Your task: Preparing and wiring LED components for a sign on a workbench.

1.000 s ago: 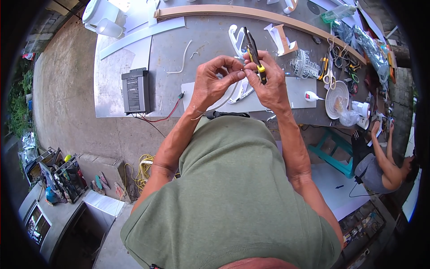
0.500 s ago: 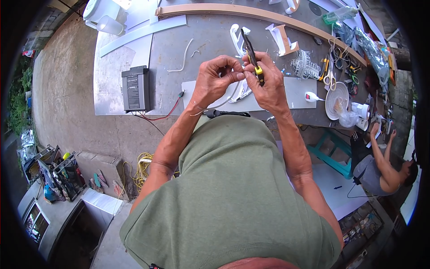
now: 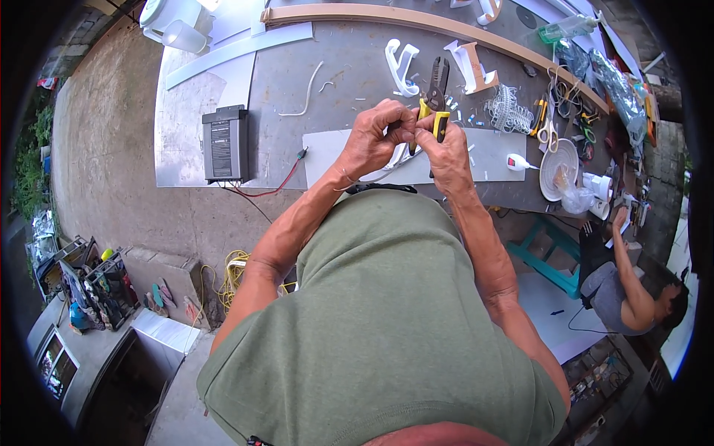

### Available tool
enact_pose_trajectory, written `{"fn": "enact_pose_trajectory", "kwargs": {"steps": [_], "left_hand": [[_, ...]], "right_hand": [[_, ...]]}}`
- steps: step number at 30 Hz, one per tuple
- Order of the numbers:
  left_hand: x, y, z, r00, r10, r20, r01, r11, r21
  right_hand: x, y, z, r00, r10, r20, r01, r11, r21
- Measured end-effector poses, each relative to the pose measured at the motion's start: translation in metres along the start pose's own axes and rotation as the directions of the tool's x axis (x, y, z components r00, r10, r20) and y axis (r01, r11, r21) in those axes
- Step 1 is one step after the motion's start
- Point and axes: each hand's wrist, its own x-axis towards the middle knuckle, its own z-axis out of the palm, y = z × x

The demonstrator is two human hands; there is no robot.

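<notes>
My left hand (image 3: 375, 137) is closed in a pinch on a thin pale wire (image 3: 387, 174), which trails down toward that wrist. Against its fingertips, my right hand (image 3: 446, 156) grips yellow-and-black pliers (image 3: 439, 80), their dark jaws pointing away from me; its thumb meets the left fingers where the wire end is hidden. Under both hands lies a grey board (image 3: 498, 160) with a white shaped piece partly covered by them. Beyond them on the metal table (image 3: 282, 74) stand a white letter-like piece (image 3: 401, 70) and a white-and-tan one (image 3: 472, 67).
A black-grey power unit (image 3: 225, 145) with leads sits left. Right are coiled white strips (image 3: 506, 111), scissors (image 3: 550, 130), a glue bottle (image 3: 520, 161) and a round dish (image 3: 554, 171). A long tan bar (image 3: 349, 16) crosses the back. A co-worker (image 3: 632, 297) works low beside a teal stool (image 3: 547, 256).
The pliers have shifted right and turned, showing both handles apart. My hands have moved slightly right, the right one also lower. The co-worker's arms have changed position.
</notes>
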Motion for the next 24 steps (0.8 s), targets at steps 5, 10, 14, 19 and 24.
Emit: {"fn": "enact_pose_trajectory", "kwargs": {"steps": [5, 10, 14, 19, 24], "left_hand": [[0.002, 0.015, 0.001, 0.992, 0.005, -0.13, 0.01, 0.993, 0.118], [0.006, 0.019, -0.007, 0.977, 0.204, -0.063, -0.17, 0.921, 0.351], [0.005, 0.018, -0.005, 0.975, 0.214, -0.057, -0.183, 0.922, 0.342], [0.001, 0.021, 0.004, 0.984, -0.05, -0.171, 0.075, 0.987, 0.145], [0.003, 0.01, -0.033, 0.902, -0.263, -0.343, 0.294, 0.955, 0.039]], "right_hand": [[0.002, -0.016, 0.0, 0.987, -0.133, -0.085, 0.105, 0.954, -0.282], [0.005, -0.026, -0.005, 0.944, -0.33, 0.029, 0.292, 0.786, -0.545], [0.005, -0.03, -0.004, 0.929, -0.363, 0.076, 0.34, 0.753, -0.563], [0.006, -0.024, 0.003, 0.897, -0.441, 0.031, 0.376, 0.725, -0.577], [0.002, -0.032, -0.012, 0.904, -0.402, -0.148, 0.288, 0.825, -0.485]]}}
